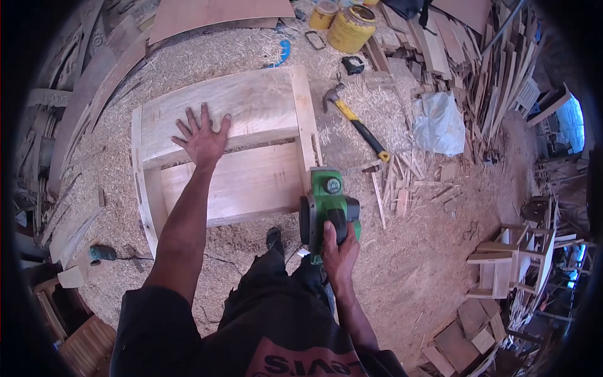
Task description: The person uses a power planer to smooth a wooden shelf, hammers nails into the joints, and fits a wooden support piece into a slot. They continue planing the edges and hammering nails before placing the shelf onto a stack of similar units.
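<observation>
My left hand (203, 139) lies flat with fingers spread on the upper board of a pale wooden frame (257, 103). In my right hand (340, 251) is the handle of a green electric planer (328, 201), fingers wrapped round it. The planer sits at the lower end of the frame's right side piece (304, 107); whether its sole touches the wood is hidden. A lower panel (232, 185) spans between the frame's side pieces. To the right of the frame lies a yellow and black hammer (357, 122) on the shavings.
A tape measure (353, 65), a blue tool (282, 54) and yellow buckets (352, 29) lie beyond the frame. Right of the hammer is a white plastic bag (440, 124). Wood scraps (433, 50) pile up at both sides. Wooden stools (509, 261) stand at the right. Shavings cover the floor.
</observation>
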Available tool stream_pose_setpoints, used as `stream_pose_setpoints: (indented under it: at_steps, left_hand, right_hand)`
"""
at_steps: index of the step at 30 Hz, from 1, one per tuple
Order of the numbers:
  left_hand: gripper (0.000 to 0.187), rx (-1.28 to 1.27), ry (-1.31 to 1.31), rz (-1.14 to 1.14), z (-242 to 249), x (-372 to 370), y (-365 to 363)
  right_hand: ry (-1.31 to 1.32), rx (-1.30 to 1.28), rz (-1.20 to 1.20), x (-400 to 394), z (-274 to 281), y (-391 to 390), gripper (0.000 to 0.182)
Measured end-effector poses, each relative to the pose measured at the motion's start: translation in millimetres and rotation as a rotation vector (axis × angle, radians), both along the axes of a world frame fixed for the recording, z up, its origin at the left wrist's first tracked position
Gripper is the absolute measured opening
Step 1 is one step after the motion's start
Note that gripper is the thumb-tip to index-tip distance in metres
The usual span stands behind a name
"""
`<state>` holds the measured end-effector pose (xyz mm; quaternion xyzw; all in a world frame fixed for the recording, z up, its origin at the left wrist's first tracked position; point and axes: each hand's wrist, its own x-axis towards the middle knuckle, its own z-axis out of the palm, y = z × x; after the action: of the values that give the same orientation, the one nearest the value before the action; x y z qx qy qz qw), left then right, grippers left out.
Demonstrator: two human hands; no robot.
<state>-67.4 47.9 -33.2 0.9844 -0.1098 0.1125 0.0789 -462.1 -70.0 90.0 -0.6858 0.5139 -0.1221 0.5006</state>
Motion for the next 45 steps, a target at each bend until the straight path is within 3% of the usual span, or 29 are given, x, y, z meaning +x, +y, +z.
stream_pose_setpoints:
  at_steps: [21, 29, 32, 33, 35, 37, 45]
  left_hand:
    - [0.091, 0.112, 0.063, 0.049, 13.0, -1.9, -4.4]
    - [0.089, 0.093, 0.024, 0.032, 12.8, -1.1, -3.4]
    - [0.090, 0.074, 0.022, 0.029, 12.6, -4.5, -2.8]
    - [0.090, 0.067, 0.016, 0.024, 12.9, -1.3, -3.2]
    - [0.091, 0.049, -0.028, 0.001, 7.1, 6.5, -0.6]
    - [0.092, 0.060, -0.024, -0.020, -3.3, -1.0, 4.7]
    - [0.095, 0.084, 0.003, 0.011, -8.2, 6.4, 2.3]
  right_hand:
    - [-0.144, -0.164, 0.150, 261.2, 1.2, -140.0, 0.059]
    - [-0.239, -0.413, 0.148, 371.6, -18.3, -193.1, 0.067]
    - [-0.262, -0.688, 0.109, 406.5, -35.4, -214.1, 0.070]
    - [-0.277, -0.599, 0.131, 407.9, -35.8, -216.3, 0.069]
    - [-0.278, -0.407, 0.154, 390.3, -35.7, -213.6, 0.069]
    - [-0.286, -0.375, 0.170, 341.2, -38.2, -195.4, 0.062]
    - [0.043, -0.197, 0.087, 29.3, 3.5, -34.5, 0.050]
